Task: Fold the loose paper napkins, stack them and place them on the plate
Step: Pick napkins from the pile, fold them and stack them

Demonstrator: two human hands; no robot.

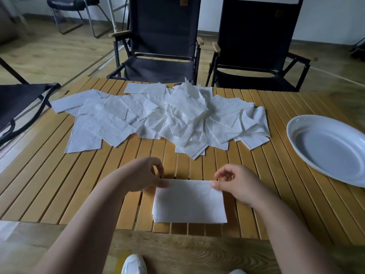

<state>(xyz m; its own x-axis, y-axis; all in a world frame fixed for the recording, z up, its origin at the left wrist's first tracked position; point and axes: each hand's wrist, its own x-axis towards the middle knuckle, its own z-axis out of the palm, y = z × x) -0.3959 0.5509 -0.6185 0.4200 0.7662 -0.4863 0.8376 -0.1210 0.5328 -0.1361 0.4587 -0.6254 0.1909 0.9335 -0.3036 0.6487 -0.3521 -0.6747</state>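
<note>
A folded napkin stack (189,202) lies by the near edge of the slatted tabletop (59,175). Its far-left corner is pinched by the fingers (162,183) of the left hand (141,176), and its far-right corner by the right hand (235,184). The loose napkins (162,117) are heaped at 12 o'clock from it, well apart. The white plate (292,135) is set at 2 o'clock.

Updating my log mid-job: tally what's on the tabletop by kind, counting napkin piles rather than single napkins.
plate: 1
folded napkin stack: 1
loose napkin pile: 1
hands pinching the stack's far corners: 2 (left hand, right hand)
Total: 5
</note>
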